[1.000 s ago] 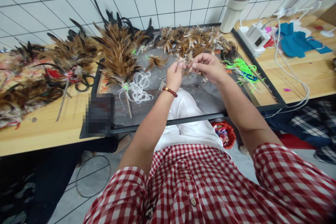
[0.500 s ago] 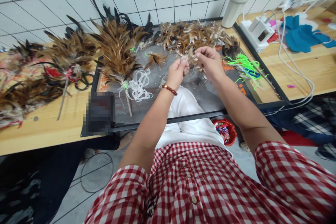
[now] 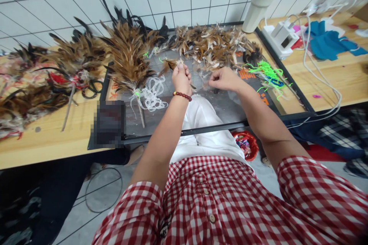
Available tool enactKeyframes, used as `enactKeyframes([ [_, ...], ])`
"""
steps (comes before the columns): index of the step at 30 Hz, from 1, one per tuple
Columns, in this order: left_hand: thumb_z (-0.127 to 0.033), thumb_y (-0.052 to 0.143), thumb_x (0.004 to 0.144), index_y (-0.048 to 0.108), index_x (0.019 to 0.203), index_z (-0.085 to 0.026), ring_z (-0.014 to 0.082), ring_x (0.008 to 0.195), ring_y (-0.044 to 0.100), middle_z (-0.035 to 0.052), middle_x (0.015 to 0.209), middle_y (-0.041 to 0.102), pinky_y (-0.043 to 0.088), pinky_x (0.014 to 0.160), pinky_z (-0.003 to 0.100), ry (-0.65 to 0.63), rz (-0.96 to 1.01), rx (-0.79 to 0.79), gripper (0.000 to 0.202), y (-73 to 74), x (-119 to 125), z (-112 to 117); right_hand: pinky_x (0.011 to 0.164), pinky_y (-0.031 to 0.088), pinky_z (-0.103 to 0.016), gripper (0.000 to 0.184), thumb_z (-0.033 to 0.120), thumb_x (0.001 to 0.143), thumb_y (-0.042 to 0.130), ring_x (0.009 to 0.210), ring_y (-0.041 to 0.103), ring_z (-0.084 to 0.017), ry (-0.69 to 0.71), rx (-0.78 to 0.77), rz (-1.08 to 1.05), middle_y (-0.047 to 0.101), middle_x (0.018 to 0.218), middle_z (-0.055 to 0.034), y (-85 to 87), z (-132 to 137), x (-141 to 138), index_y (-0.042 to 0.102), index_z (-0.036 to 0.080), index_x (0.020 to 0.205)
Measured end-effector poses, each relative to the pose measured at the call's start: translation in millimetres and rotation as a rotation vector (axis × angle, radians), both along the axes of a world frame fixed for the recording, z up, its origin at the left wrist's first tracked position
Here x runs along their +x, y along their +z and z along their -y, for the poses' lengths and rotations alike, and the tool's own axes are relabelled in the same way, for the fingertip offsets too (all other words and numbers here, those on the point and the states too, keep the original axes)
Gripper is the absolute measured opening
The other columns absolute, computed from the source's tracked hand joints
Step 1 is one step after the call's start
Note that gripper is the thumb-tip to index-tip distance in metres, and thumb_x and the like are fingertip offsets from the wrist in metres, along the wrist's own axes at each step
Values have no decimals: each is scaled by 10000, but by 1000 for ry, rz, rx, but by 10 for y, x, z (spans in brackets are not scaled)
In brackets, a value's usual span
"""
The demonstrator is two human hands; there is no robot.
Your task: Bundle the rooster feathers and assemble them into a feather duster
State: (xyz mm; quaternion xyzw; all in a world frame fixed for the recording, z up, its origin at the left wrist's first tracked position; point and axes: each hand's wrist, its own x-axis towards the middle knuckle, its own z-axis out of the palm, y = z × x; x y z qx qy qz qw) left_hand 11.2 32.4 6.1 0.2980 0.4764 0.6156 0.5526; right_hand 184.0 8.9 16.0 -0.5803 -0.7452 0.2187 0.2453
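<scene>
My left hand (image 3: 181,78), with a dark red bead bracelet, is closed in a fist, thumb on top, on a brown feather (image 3: 193,86) whose end sticks out below the fingers. Beside it, partly hidden by that hand, is a small bunch of brown feathers (image 3: 166,67). To the right my right hand (image 3: 225,79) is closed in a pinch; pale blurred fluff is at its fingertips, and what they hold is unclear. Behind both hands lies a heap of loose brown feathers (image 3: 209,42). A feather duster (image 3: 126,57) on a stick lies to the left.
White plastic strips (image 3: 154,93) lie by the duster, green strings (image 3: 267,72) at right. A bottle (image 3: 260,7) and a power strip (image 3: 277,40) stand behind. More feather bundles (image 3: 77,53) and black scissors (image 3: 92,90) are left. A red basket (image 3: 250,145) is below the table.
My left hand has moved left and turned into a fist beside the small feather bunch. My right hand has lowered slightly, its fingers now pointing left. The hands are farther apart.
</scene>
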Motion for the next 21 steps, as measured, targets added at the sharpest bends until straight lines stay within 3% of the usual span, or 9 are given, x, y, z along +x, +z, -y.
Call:
enactKeyframes([
  [4,-597,586,986,522,796,-226,57,459,420,-61,593,436,257,410,195,33,9,-15,421,-11,-13,-11,735,436,-341,81,247,782,702,720,580,-198,-102,164,-96,668,717,-34,-78,-65,8,764,200,804],
  [8,-545,610,989,507,769,-216,50,452,410,-68,586,441,267,428,186,26,33,-19,409,14,34,25,847,478,-388,173,313,832,710,895,648,-270,-96,212,43,740,897,-99,-201,-102,-225,777,182,921],
  [11,-477,603,1007,496,735,-209,55,477,461,-63,579,480,311,460,173,52,39,-31,397,16,62,36,855,479,-384,141,268,862,659,929,659,-276,-126,229,133,752,950,-115,-238,-138,-357,757,171,891],
  [13,-435,597,1014,504,724,-204,63,552,550,-41,627,574,378,522,165,62,37,-27,383,-6,65,22,818,477,-356,163,264,906,607,881,652,-241,-158,275,36,741,911,-92,-237,-166,-353,736,174,865],
  [17,-425,605,1004,544,730,-204,117,794,694,23,838,742,497,713,216,47,-34,41,358,-82,41,-29,717,466,-305,291,418,989,564,737,602,-175,-144,317,-247,678,773,-29,-204,-189,-194,698,185,877],
  [21,-456,620,990,563,728,-209,173,1039,708,41,973,777,510,949,289,119,-231,217,364,-115,5,-39,779,488,-348,225,371,988,576,797,635,-211,-91,380,-105,702,825,-49,-173,-147,-45,712,196,944],
])
